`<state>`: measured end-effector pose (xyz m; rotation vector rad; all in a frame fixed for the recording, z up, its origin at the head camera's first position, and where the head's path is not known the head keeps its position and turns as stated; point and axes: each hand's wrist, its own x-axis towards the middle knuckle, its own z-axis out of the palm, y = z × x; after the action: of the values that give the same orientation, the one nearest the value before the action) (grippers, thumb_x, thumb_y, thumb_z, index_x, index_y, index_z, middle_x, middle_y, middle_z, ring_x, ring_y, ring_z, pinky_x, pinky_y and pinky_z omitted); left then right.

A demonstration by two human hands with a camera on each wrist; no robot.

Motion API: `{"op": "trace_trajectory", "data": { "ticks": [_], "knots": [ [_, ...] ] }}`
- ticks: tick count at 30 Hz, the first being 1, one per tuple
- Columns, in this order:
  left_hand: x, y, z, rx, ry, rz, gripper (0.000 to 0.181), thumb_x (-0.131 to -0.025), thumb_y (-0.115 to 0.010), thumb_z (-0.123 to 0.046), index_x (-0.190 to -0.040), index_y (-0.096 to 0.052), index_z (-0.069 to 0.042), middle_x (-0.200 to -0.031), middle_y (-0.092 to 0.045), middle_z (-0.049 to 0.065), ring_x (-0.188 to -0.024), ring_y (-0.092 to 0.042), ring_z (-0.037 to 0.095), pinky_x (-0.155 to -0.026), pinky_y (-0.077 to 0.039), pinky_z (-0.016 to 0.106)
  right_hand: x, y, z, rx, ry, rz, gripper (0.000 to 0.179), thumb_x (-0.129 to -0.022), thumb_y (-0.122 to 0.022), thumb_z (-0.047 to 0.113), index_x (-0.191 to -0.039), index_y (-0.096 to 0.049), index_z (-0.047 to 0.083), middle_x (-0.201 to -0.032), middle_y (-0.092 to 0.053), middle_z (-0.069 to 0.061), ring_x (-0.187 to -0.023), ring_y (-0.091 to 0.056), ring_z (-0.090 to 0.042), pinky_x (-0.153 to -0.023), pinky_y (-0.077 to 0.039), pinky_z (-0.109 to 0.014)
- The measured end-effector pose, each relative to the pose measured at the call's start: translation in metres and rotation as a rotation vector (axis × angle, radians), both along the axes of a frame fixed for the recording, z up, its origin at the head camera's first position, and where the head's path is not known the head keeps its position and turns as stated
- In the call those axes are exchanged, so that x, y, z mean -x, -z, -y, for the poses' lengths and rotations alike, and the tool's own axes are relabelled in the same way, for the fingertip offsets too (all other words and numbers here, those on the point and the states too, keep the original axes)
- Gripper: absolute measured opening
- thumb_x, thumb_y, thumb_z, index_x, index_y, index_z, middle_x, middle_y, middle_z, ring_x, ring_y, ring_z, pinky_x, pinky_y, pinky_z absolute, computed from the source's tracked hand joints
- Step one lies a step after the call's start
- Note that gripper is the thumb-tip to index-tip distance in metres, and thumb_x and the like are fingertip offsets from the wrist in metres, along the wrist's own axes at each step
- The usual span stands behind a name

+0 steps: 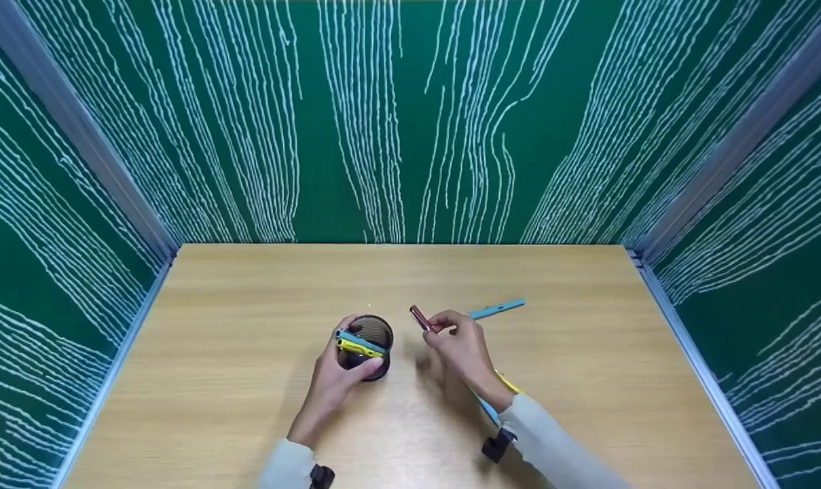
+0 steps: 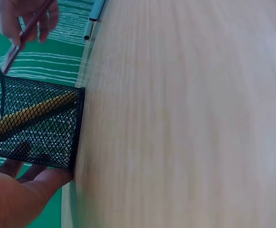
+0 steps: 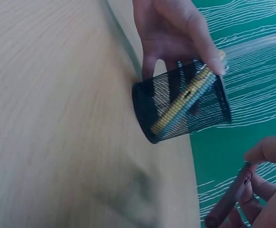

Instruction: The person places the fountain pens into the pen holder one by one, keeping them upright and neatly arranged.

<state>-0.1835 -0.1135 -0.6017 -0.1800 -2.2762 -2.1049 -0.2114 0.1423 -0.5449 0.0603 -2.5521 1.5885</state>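
My left hand [image 1: 332, 382] grips a black wire-mesh pen cup [image 1: 381, 327], fingers and thumb round its sides. Inside lean a yellow pen [image 1: 357, 348] and a light-blue pen [image 1: 360, 340], both seen through the mesh in the right wrist view. The cup's base is down at the tabletop in the left wrist view. Just right of the cup, my right hand [image 1: 466, 345] pinches a dark red pen [image 1: 420, 317] between thumb and fingers, apart from the cup. That red pen [image 2: 28, 27] slants near the cup's mouth in the left wrist view.
On the wooden table [image 1: 233, 305], a teal pen [image 1: 502, 309] lies beyond my right hand. Another yellow pen [image 1: 509, 383] and a blue pen [image 1: 486, 410] lie partly hidden under the right forearm. Green panels with white lines [image 1: 410, 170] stand round the back and sides.
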Motion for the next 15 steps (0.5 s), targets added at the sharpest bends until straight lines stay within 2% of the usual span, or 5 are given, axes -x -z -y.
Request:
{"op": "trace_trajectory", "data": {
  "ticks": [8,12,15],
  "knots": [
    [-0.001,0.001,0.002,-0.001,0.007,0.014,0.090,-0.088,-0.094,-0.021,-0.165,-0.048,-0.023,-0.153,-0.062,0.013,-0.134,-0.061,0.029,-0.119,-0.043,0.048,-0.008,-0.014,-0.012,-0.002,-0.004,-0.053,0.008,-0.090,-0.083,0.006,-0.097,-0.080,0.010,-0.090,-0.075,0.002,-0.099,-0.070,-0.032,-0.095,-0.050,-0.047],
    [-0.001,-0.001,0.001,0.002,0.005,0.022,0.090,-0.089,-0.094,-0.021,-0.165,-0.047,-0.022,-0.156,-0.060,0.013,-0.136,-0.060,0.028,-0.119,-0.042,0.043,-0.012,-0.017,-0.018,0.008,-0.020,-0.078,0.009,-0.091,-0.084,0.006,-0.097,-0.081,0.011,-0.091,-0.076,0.003,-0.098,-0.070,-0.026,-0.096,-0.051,-0.051],
    [-0.002,-0.002,-0.001,0.000,0.003,0.023,0.090,-0.089,-0.093,-0.021,-0.166,-0.048,-0.022,-0.157,-0.059,0.013,-0.136,-0.060,0.029,-0.119,-0.042,0.046,-0.014,-0.020,-0.024,0.013,-0.030,-0.104,0.010,-0.091,-0.085,0.004,-0.096,-0.081,0.012,-0.090,-0.077,0.002,-0.098,-0.070,-0.023,-0.096,-0.051,-0.053]
  ]
}}
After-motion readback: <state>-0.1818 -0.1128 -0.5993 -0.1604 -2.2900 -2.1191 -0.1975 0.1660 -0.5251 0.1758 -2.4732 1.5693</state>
